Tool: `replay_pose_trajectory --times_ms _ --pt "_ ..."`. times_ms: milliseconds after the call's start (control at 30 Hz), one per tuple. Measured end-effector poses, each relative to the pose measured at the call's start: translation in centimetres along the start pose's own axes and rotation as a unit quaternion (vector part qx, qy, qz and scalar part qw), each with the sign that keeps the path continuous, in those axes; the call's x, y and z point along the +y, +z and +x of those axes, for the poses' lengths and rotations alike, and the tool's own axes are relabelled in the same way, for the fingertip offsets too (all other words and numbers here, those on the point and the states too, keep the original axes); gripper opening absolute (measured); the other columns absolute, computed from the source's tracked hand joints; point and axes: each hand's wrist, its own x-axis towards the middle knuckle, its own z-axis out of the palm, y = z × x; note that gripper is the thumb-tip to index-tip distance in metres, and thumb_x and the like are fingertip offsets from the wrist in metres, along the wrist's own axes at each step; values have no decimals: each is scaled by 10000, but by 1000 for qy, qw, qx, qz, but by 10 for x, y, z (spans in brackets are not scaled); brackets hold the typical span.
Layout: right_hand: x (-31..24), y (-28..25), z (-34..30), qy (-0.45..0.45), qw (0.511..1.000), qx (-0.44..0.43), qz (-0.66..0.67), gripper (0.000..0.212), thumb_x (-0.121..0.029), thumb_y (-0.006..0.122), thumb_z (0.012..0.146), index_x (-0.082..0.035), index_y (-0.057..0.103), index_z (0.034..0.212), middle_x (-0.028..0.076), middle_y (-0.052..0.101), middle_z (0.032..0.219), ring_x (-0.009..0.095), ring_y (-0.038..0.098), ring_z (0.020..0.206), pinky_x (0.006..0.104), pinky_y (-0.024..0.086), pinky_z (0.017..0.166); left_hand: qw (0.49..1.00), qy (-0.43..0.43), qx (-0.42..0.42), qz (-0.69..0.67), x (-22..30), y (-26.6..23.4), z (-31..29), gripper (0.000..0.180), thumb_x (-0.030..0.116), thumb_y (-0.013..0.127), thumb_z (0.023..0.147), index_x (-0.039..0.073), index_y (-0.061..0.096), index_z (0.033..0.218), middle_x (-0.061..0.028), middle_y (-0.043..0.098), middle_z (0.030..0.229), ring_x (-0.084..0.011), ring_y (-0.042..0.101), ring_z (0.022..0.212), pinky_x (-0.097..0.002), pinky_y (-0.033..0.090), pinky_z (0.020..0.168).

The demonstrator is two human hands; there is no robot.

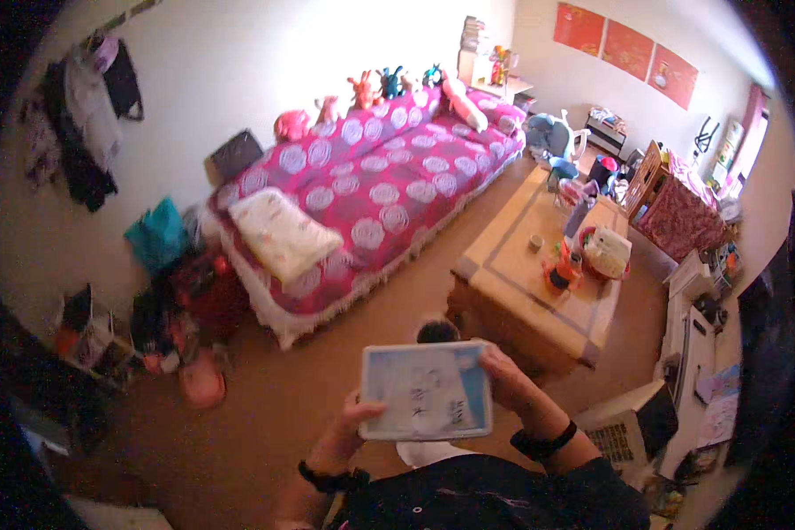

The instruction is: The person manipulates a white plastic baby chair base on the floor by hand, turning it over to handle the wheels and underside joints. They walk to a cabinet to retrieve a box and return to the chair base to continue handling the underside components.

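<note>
Held in front of my body is a flat rectangular box (426, 391) with a white rim and a white and light blue top that bears dark handwriting and print. My left hand (355, 413) grips its left edge, the thumb lying on top. At the upper right corner my right hand (503, 373) is closed on the box. The fingers under the box are hidden. Dark bands circle both of my wrists. Just beyond the box, a dark round thing (438, 330) shows near the floor; I cannot make out its kind.
A sofa bed (389, 163) with a purple patterned cover, plush toys and a folded cream cloth (283, 234) stands ahead to the left. Ahead right is a wooden coffee table (512, 256) with a jug and bags. A pink stool (202, 380) stands left; a white boxy appliance (623, 428) stands right.
</note>
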Motion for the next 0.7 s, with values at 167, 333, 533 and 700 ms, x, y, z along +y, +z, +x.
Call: replay_pose_trajectory --times_ms 167,333,533,700 --pt "23 -36 58 159 987 10 -35 563 -364 556 896 -64 355 1328 83 546 1119 185 606 919 333 523 681 991 88 79 -63 -50 -73 47 592 147 617 673 -54 462 1208 -144 592 1082 -268 614 944 -390 521 823" --pt "-45 -52 200 95 985 -62 -128 448 -285 572 910 -89 439 1290 62 621 1042 159 620 876 285 527 648 969 116 191 -110 57 -161 131 600 140 612 672 -55 453 1216 -150 586 1094 -280 609 955 -398 519 829" --pt "-139 -4 446 95 986 117 -76 401 -234 573 911 -63 467 1258 71 630 1010 162 624 868 275 519 657 972 87 196 -90 284 -263 330 608 133 606 670 -57 441 1224 -157 578 1107 -294 604 968 -408 516 837" --pt "-175 -35 510 102 960 251 -75 393 -164 581 893 15 463 1222 106 611 959 165 617 838 280 522 680 985 61 136 -83 336 -290 480 616 126 601 669 -59 431 1231 -164 572 1119 -305 599 979 -417 514 843"
